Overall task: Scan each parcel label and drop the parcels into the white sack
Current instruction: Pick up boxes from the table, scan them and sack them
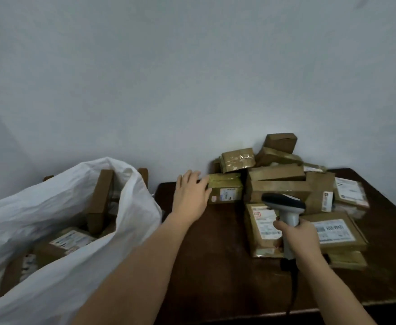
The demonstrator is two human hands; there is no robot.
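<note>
The parcels (279, 184) heaped at the table's far edge are matt brown cardboard, several wrapped in glossy clear tape that catches the light, with white paper labels (333, 228) stuck on. The table (215, 266) looks like dark wood with a dull sheen. The white sack (51, 207) off its left edge is thin, crinkled woven-looking plastic. The scanner (286, 207) has a smooth grey and black plastic shell.

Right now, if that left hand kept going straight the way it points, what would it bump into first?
The left hand already rests its fingertips on the taped box at the pile's left edge; further on, probably the wall, though depth is unclear.
</note>
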